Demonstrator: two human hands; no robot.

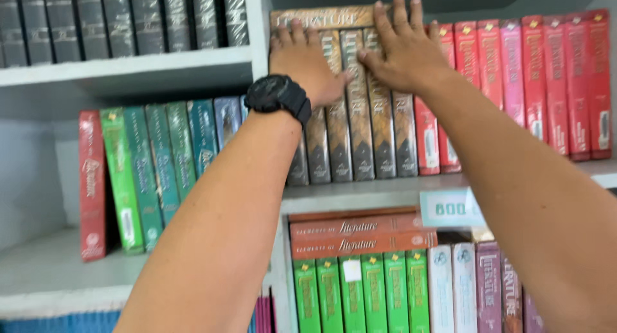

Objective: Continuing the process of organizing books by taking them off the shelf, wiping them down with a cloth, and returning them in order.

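I have both hands up on the brown books (360,114), glossy hardbacks shrink-wrapped and standing upright on the grey shelf (360,193). My left hand (302,63), a black watch (277,96) at its wrist, lies flat with fingers spread on the spines and touches the brown book (321,17) lying crosswise on top. My right hand (402,47) presses open-palmed on the spines just beside it, gripping nothing. The row is packed tight: red books (546,82) crowd its right edge, the shelf divider (260,24) its left. Open room shows only above the red row.
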